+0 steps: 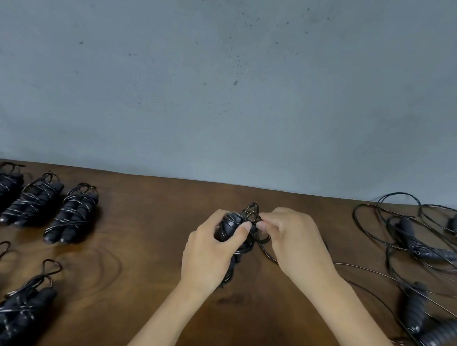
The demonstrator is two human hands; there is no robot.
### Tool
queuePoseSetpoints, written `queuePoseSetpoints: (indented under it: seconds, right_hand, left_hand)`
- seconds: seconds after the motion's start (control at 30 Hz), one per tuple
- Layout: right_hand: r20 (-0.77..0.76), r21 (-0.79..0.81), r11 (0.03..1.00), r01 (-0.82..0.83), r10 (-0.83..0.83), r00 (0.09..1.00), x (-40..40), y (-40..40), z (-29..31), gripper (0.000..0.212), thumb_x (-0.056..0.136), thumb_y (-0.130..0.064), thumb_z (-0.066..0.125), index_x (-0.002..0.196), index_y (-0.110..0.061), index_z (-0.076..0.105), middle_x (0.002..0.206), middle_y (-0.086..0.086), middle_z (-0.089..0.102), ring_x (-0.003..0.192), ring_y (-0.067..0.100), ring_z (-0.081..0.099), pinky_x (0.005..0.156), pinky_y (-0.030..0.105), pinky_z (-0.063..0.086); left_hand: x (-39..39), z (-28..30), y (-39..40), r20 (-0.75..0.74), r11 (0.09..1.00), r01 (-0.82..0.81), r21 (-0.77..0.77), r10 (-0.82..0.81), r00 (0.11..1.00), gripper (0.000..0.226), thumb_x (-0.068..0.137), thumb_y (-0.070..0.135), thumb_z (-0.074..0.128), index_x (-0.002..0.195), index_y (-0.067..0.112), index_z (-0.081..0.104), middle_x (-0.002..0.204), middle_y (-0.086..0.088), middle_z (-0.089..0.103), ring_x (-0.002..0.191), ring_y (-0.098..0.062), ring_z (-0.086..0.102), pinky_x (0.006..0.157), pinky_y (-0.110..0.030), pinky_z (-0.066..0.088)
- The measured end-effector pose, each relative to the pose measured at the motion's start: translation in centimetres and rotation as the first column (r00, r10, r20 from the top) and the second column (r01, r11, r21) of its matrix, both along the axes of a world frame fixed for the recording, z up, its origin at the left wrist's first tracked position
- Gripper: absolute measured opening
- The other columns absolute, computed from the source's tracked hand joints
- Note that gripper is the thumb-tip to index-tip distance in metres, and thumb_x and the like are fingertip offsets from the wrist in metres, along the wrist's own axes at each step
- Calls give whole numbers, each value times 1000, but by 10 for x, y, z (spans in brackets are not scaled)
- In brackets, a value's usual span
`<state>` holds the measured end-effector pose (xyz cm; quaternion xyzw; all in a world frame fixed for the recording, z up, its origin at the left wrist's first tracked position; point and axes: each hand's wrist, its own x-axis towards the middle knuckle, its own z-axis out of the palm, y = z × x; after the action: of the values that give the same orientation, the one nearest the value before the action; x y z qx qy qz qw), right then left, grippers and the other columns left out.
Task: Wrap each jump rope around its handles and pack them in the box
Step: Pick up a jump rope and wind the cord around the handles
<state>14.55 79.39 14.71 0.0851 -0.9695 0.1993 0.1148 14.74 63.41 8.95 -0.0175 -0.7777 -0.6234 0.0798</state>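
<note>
Two hands mid-surface: left grip [209, 252] curled round ribbed black handles [226, 228]; right grip [295, 240] pinches thin glossy cord loop [252, 212]. Wrapped bundles [70, 214] left, loose ropes [414, 246] right on brown wood surface [155, 222].

body: two bare forearms | left hand [209, 252], right hand [292, 242] (no rings, sleeves)

Dark brown wooden table [147, 247] against a speckled, matte grey wall [225, 82], under soft even light.

Head view: looks forward-down over table [155, 248] (close), grey wall [225, 82] behind.
</note>
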Motion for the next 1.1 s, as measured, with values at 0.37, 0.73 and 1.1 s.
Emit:
queuePoseSetpoints:
  seconds: [0.37, 0.73, 1.1]
  right_hand:
    - [-274, 119, 988, -101, 131, 953, 6, 0, -5, 49, 74, 13, 83, 119, -6, 74, 77, -7, 64, 86, 6, 53, 66, 6, 32]
    - [-23, -118, 992, -52, 49, 999, 15, -3, 1, 49, 104, -20, 56, 150, -33, 48, 106, -15, 68, 83, -23, 49, 75, -2, 37]
    - [75, -89, 993, -79, 85, 993, 9, -4, 3, 42, 105, -23, 53, 147, -29, 52, 103, -11, 69, 85, -2, 52, 78, 18, 44]
  left_hand:
    - [-7, 10, -16, 65, 982, 174, -73, -170, 983, 44, 85, 72, 59, 102, 32, 68, 81, 6, 71, 83, -22, 71, 82, -57, 58]
    - [-6, 5, -21, 42, 969, 200, -145, -196, 980, 32, 93, 65, 62, 96, 33, 66, 75, 12, 68, 74, -12, 67, 77, -50, 56]
    - [-8, 16, -32, 25, 876, 205, -436, -216, 976, 36, 88, 74, 53, 93, 38, 57, 75, 13, 67, 69, -10, 64, 63, -32, 49]
